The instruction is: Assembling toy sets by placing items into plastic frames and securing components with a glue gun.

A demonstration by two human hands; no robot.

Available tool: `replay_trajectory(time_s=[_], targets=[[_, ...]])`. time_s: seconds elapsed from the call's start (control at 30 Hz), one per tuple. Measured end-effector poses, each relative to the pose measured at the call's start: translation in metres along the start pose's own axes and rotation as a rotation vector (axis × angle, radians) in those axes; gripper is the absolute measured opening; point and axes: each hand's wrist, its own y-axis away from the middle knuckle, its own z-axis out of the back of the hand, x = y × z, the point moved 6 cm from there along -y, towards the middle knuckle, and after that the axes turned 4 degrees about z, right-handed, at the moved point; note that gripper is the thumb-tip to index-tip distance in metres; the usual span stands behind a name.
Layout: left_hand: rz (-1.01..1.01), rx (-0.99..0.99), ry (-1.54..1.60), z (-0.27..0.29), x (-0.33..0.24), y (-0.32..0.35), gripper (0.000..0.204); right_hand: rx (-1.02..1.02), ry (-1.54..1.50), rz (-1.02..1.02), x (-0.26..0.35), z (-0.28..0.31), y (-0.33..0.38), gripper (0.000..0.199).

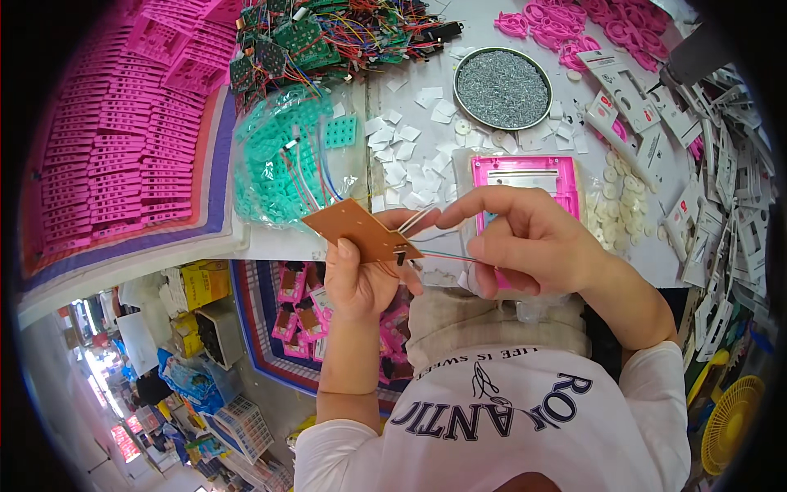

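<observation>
My left hand [352, 283] grips a brown circuit board [354, 225], thumb on its bare face and fingers underneath. Thin coloured wires [318, 182] rise from the board's far left corner to a small white plug. From its right edge, more wires [447, 255] run to my right hand [537, 242], whose thumb and fingers are closed on them; the exact pinch is partly hidden. Just beyond that hand lies a pink plastic housing [566, 176] with a silvery panel, partly covered by my fingers.
Stacked pink plastic parts [123, 148] fill the left side. A bag of teal rubber pads [275, 176], a heap of wired green circuit boards [295, 41] and a round tin of small screws [504, 86] stand farther back. Card packages [705, 189] pile up at right; a crate [254, 316] stands below.
</observation>
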Motion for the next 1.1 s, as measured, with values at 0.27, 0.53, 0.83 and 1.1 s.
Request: replay_trajectory(time_s=[0.27, 0.53, 0.83, 1.1], targets=[[0.176, 0.078, -0.244, 0.002, -0.006, 0.016, 0.06, 0.445, 0.607, 0.165, 0.041, 0.003, 0.074, 0.047], [0.513, 0.181, -0.579, -0.07, 0.035, 0.015, 0.056, -0.062, 0.916, 0.984, 0.04, 0.024, 0.07, 0.07], [0.388, 0.55, -0.753, -0.079, 0.051, 0.012, 0.031, 0.088, 0.965, 0.646, -0.023, 0.007, 0.054, 0.084], [0.599, 0.174, -0.538, -0.055, 0.064, 0.029, 0.03, 0.174, 0.735, 0.468, 0.004, 0.022, 0.037, 0.049]])
